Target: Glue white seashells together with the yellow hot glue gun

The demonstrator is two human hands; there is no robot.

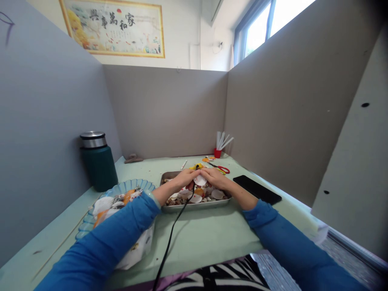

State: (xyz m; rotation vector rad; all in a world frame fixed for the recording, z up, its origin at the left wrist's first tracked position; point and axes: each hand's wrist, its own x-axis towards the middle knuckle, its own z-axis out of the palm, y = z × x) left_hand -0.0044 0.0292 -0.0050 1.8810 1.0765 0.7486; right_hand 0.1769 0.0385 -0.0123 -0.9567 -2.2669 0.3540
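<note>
My left hand [189, 177] and my right hand [212, 178] meet above a shallow metal tray [194, 206]. The fingers of both hands are closed round a white seashell [200, 180] between them. Inside the tray lie several white and orange shells [218, 195] among small brown bits. Just beyond my fingertips shows a yellow tool [197, 166], partly hidden, perhaps a glue gun. A black cord [173, 227] runs from under my hands down towards my lap.
A blue scalloped dish [124, 186] with shells and a white bag stands left, before a green flask [99, 167]. Red-handled scissors [223, 169], a red cup [217, 153] with white sticks and a black phone [257, 189] are right. Grey partitions [166, 113] enclose the table.
</note>
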